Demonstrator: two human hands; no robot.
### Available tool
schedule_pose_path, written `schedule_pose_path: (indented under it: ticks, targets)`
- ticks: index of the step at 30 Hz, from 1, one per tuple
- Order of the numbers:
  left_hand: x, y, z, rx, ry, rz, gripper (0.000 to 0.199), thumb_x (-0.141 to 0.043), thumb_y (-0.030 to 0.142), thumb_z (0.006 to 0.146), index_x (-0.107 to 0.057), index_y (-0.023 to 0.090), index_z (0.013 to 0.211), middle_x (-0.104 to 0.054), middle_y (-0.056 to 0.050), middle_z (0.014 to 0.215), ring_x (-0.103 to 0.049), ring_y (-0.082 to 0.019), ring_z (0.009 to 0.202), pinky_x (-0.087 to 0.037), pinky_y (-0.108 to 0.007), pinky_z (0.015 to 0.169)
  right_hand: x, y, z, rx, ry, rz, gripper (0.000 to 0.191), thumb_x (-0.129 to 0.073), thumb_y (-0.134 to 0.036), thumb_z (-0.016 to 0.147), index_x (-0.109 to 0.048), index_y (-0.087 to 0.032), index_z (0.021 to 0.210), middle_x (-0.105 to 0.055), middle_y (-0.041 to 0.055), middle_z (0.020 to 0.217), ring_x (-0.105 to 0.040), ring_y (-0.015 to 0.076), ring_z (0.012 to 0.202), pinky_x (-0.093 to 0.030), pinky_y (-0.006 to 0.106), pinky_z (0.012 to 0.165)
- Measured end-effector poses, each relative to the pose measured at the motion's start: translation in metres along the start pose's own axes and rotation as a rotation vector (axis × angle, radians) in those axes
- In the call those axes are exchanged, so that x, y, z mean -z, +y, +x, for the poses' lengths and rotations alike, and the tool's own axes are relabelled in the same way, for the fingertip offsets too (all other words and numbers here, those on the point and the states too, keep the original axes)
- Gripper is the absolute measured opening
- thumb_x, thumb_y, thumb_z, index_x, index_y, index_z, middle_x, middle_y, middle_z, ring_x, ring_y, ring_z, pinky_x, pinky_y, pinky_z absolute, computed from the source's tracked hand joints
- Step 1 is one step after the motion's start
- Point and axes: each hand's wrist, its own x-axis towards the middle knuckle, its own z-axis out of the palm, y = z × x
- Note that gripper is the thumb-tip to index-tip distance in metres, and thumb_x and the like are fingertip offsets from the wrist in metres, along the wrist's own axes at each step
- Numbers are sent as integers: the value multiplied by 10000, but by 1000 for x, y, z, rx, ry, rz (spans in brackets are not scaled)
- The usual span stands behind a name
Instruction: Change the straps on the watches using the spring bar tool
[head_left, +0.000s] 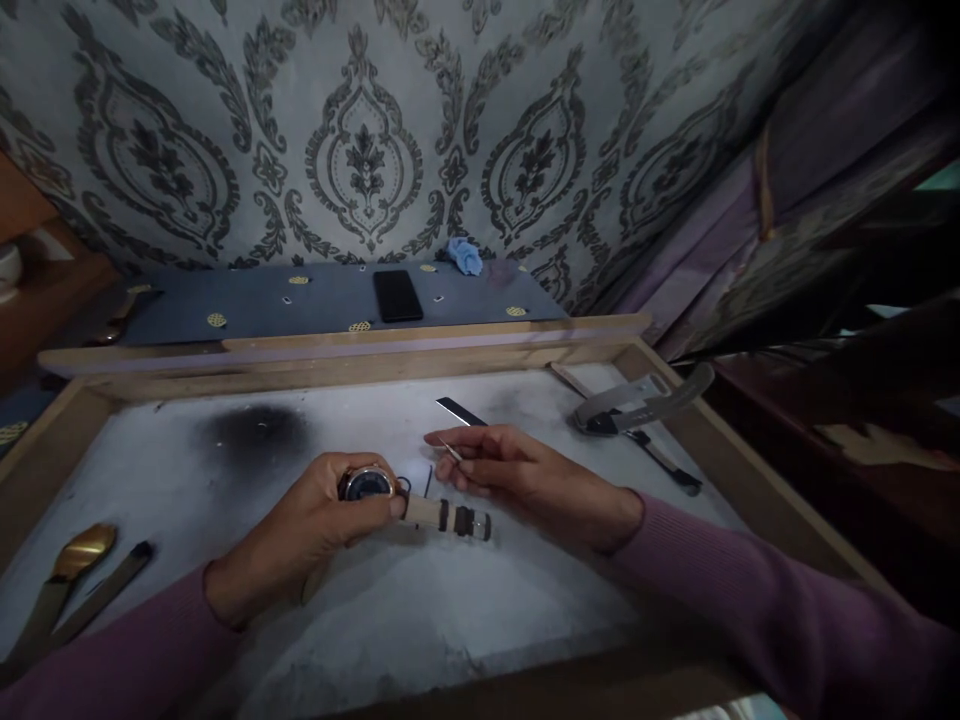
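Note:
A round wristwatch with a dark face is held in my left hand, its fingers and thumb wrapped round the case. The light strap stretches out to the right, with dark loops and a buckle at its end. My right hand is a little to the right of the watch, above the strap's end. Between its thumb and fingers is a thin, pointed metal tool, apart from the watch. Near the strap, a small dark thin piece shows; its nature is unclear.
A wooden-rimmed tray surrounds the white work surface. A flat dark strip lies behind my right hand. Grey straps lie at the right, a gold-coloured item and dark strap at the left. Beyond the rim are a phone and blue cloth.

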Motion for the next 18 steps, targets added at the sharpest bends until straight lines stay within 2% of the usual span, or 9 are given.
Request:
schedule_pose_path:
  ticks: [5,10,14,16,18]
  targets:
    - [3,-1,3,-1,-14,2,247,-688,366,710,-573,150,681,-338,87,489,-240,-50,467,-199,-197,456,-1,-1,0,145,-70,-45,431,-652,-206,835,-506,-116,1230,-671,55,894,-600,81,707,-451,210,629]
    - [4,-2,3,-6,-4,-3,266,-698,382,699,-576,146,679,-339,87,502,-242,-50,477,-206,-193,461,-2,-5,1,195,-95,-121,254,-676,-295,836,-574,-113,979,-677,81,918,-645,106,746,-502,233,660]
    - [3,-2,2,-10,-11,-6,262,-702,376,700,-579,145,683,-347,84,519,-245,-50,493,-201,-190,467,-3,-5,-1,220,-78,-198,255,-695,-327,815,-629,-117,943,-643,20,761,-593,79,664,-478,208,622]
    - [3,-1,2,-10,-14,8,240,-690,360,713,-584,148,686,-343,86,512,-244,-49,488,-202,-190,469,-3,-5,-2,228,-62,-245,267,-691,-341,815,-655,-118,957,-577,-21,651,-529,61,587,-430,185,559]
    - [2,0,2,-13,-15,15,220,-686,341,713,-585,148,681,-339,88,505,-241,-47,482,-205,-190,471,-4,-5,-3,227,-64,-275,284,-676,-368,822,-670,-120,961,-536,-34,621,-481,52,545,-377,175,507]
